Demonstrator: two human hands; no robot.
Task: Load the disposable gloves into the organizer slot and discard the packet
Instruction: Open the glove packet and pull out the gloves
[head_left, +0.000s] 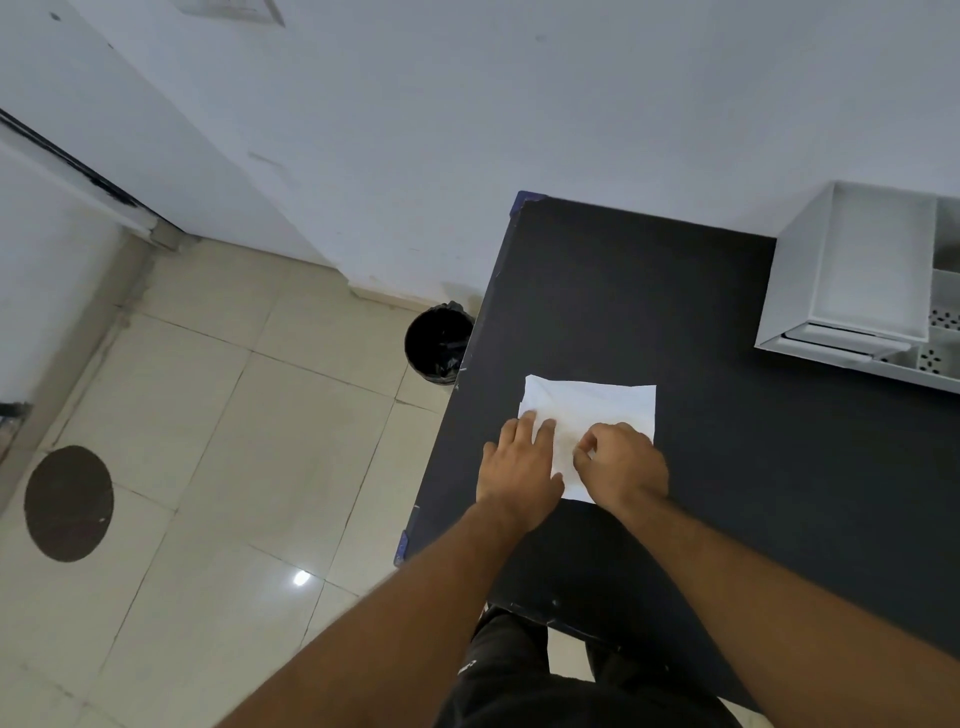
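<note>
Left hand (519, 462) lies flat, fingers spread, on the near-left part of the white glove packet (597, 415), likely pinning it while the right hand (621, 462) pinches its near edge between thumb and fingers, seemingly to open it. Thin, flat and creased, the packet rests on the black table (675, 291), well apart from the white organizer (852, 270) and the floor bin (439, 340).
</note>
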